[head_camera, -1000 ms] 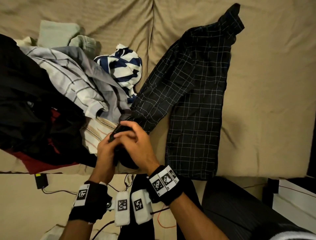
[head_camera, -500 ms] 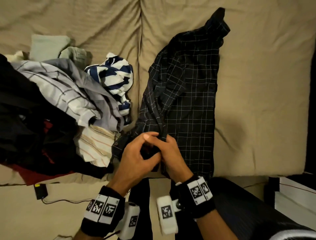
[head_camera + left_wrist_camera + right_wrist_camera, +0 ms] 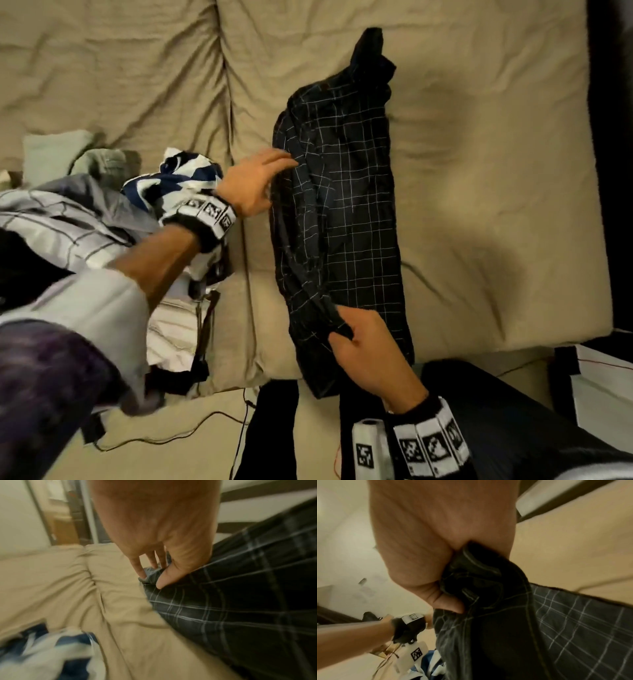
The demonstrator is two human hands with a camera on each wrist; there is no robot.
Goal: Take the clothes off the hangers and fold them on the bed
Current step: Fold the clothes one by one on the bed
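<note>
A black shirt with thin white checks [image 3: 346, 205] lies lengthwise on the beige bed [image 3: 496, 154], folded into a narrow strip, collar end far from me. My left hand [image 3: 286, 162] reaches to its upper left edge. In the left wrist view the thumb and fingers [image 3: 154, 577] pinch a fold of the checked shirt [image 3: 240, 608]. Near the bed's front edge my right hand [image 3: 342, 334] grips the dark sleeve end. The right wrist view shows that bunched fabric [image 3: 479, 574] inside the right hand [image 3: 453, 600]. No hanger is visible.
A heap of clothes fills the left: a navy and white striped garment [image 3: 178, 174], grey striped shirts [image 3: 68, 219], pale green folded pieces [image 3: 51, 154]. Cables [image 3: 171, 435] run across the floor below. A white box [image 3: 603, 387] stands at the lower right.
The hands, together on the sleeve before, have parted. The left went up to the shirt's left edge; the right stays low holding the sleeve end. The shirt now lies narrower.
</note>
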